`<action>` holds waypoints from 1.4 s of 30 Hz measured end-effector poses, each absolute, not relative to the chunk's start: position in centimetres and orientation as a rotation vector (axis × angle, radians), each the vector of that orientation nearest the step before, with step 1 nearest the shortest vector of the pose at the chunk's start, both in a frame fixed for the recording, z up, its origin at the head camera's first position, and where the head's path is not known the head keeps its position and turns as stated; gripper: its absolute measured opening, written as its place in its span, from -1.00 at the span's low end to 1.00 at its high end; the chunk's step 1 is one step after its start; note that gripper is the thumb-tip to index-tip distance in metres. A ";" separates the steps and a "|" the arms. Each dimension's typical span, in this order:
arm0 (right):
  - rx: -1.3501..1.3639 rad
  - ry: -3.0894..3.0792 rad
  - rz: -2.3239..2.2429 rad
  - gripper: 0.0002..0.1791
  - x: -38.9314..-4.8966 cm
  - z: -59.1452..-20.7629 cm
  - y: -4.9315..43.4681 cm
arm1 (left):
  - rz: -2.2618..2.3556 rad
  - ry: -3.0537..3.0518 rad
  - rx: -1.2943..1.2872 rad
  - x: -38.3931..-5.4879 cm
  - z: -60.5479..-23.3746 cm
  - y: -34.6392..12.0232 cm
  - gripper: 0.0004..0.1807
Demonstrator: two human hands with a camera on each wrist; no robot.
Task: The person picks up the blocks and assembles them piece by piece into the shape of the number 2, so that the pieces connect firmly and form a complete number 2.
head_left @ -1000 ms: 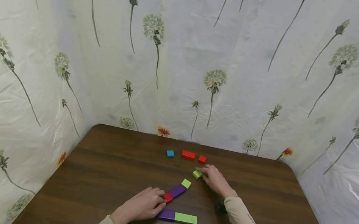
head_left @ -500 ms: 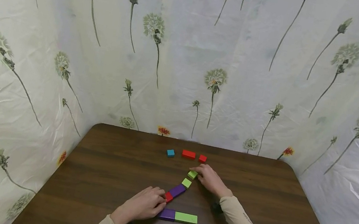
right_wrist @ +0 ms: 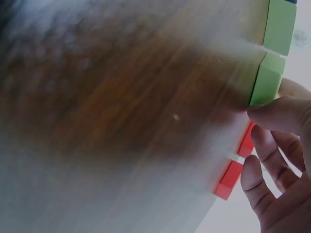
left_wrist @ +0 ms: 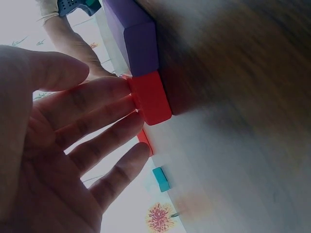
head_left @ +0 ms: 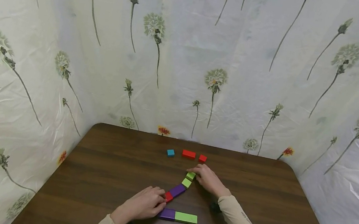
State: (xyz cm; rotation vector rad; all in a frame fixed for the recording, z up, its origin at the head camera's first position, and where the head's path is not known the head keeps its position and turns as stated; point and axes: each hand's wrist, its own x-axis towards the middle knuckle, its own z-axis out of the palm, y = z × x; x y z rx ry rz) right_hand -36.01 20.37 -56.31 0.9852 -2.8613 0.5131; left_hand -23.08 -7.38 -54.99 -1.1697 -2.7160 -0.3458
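Observation:
My right hand [head_left: 209, 179] pinches a small green block [head_left: 190, 176] between thumb and index finger. Its near end sits very close to a second small green block [head_left: 186, 183]; in the right wrist view a narrow gap shows between the held green block [right_wrist: 268, 80] and its neighbour. That neighbour continues a slanting line with a purple block [head_left: 177, 191] and a small red block [head_left: 168, 197]. The fingertips of my left hand [head_left: 142, 204] touch the red block [left_wrist: 151, 99], fingers extended and thumb apart from it, as the left wrist view shows.
Nearer me, a purple block [head_left: 166, 214] and a long green block [head_left: 186, 218] lie end to end, the purple partly hidden by the left hand. Toward the back of the wooden table [head_left: 107, 163] lie a blue block [head_left: 170, 153], a long red block [head_left: 189, 154] and a small red one [head_left: 202, 158].
My right hand has slid the green block leftward and slightly nearer, up close to the other small green block. The left hand has stayed against the red block.

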 end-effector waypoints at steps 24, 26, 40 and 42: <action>0.883 -2.936 0.626 -0.65 -36.0 -55.9 20.7 | -0.377 -2.736 -1.174 -23.2 -54.9 -7.4 -0.75; 0.890 -2.930 0.604 -0.67 -36.0 -55.9 20.7 | -0.379 -2.738 -1.173 -23.1 -54.9 -7.4 -0.75; 0.942 -2.943 0.563 -0.72 -35.9 -55.5 20.9 | -0.383 -2.744 -1.167 -23.0 -54.7 -7.5 -0.75; 0.951 -2.939 0.552 -0.72 -35.9 -55.5 20.8 | -0.387 -2.747 -1.167 -23.1 -54.8 -7.5 -0.75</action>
